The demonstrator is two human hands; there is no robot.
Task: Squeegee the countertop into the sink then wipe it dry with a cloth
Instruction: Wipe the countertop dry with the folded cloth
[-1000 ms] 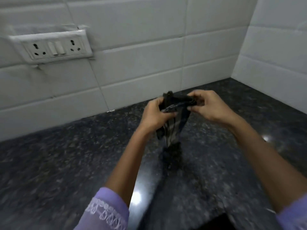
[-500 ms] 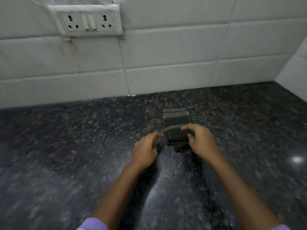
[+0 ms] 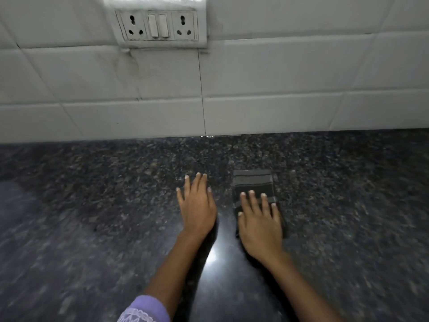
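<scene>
A folded dark grey cloth (image 3: 253, 182) with lighter stripes lies flat on the dark speckled granite countertop (image 3: 92, 205), a short way in front of the tiled wall. My right hand (image 3: 260, 219) rests palm down on the near half of the cloth, fingers spread. My left hand (image 3: 197, 205) lies flat on the bare counter just left of the cloth, fingers apart, holding nothing. Neither the sink nor a squeegee is in view.
White wall tiles (image 3: 278, 89) rise behind the counter. A white socket and switch plate (image 3: 160, 25) is mounted on the wall above my hands. A bright light reflection (image 3: 216, 256) shows on the counter between my forearms.
The cloth, held up and folded between both hands a second ago, now lies flat on the counter. My left hand has let go and moved left; my right hand presses it.
</scene>
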